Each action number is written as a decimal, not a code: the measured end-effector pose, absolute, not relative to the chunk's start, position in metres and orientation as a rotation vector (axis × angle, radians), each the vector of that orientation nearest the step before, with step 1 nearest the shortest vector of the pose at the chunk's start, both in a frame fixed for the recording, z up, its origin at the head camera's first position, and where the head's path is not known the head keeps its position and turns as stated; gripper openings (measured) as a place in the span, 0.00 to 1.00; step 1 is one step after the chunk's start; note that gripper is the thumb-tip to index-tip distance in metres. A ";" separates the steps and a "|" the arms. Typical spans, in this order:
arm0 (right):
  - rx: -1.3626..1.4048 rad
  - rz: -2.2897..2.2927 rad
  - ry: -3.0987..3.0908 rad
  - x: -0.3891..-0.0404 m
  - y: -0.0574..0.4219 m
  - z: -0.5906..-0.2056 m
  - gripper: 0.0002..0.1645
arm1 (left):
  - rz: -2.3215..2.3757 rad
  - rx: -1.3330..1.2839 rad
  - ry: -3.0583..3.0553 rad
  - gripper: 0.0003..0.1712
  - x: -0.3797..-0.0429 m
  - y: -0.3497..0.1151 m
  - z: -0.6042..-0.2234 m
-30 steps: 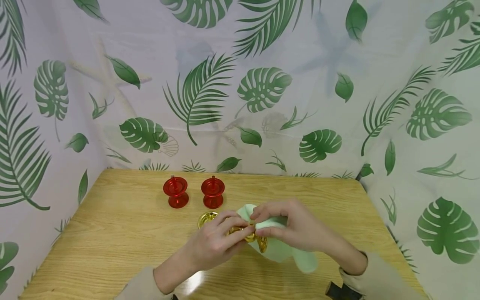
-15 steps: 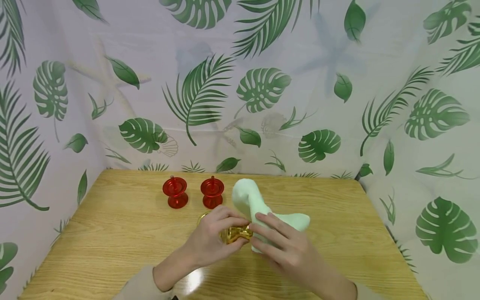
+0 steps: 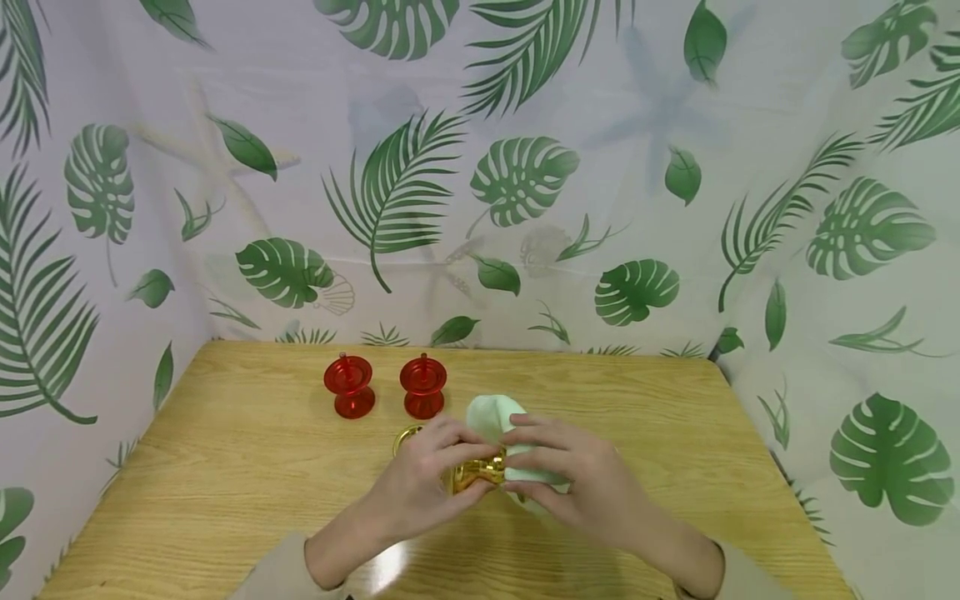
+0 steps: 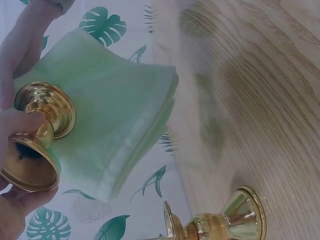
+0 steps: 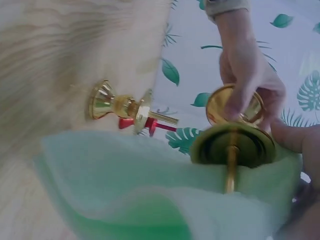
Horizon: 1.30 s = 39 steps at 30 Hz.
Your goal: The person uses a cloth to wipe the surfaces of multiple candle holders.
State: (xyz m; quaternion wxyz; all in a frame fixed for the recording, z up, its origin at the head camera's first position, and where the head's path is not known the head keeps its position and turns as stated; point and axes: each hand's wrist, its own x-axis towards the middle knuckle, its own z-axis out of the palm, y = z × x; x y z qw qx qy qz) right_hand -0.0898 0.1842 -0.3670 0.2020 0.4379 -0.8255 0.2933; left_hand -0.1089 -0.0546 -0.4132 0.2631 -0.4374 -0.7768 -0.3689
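Observation:
A shiny gold candle holder lies sideways between my two hands. My left hand grips it around its flared base and waist, as the left wrist view shows. My right hand holds a pale green cloth around the dish end. In the right wrist view the dish and its central spike stand out from the cloth, which hangs loosely below. A second gold candle holder stands on the table, mostly hidden behind my left hand in the head view.
Two red candle holders stand side by side toward the back left of the wooden table. A leaf-printed curtain closes off the back and both sides.
The right hand dipped, with the cloth flipped upward, then rose again around the dish end. The cloth's upper fold now sits lower. My left hand keeps its grip in nearly the same place.

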 end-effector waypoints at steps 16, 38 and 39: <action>0.968 1.628 -2.831 -0.122 0.193 -0.347 0.11 | -0.792 -1.291 -1.937 0.26 -0.105 -0.055 -0.416; 0.533 1.450 -2.535 -0.122 0.201 -0.364 0.03 | -1.705 -0.750 -1.939 0.25 -0.096 -0.055 -0.417; 0.515 1.464 -2.511 -0.122 0.200 -0.365 0.03 | -1.772 -0.693 -1.942 0.25 -0.095 -0.053 -0.415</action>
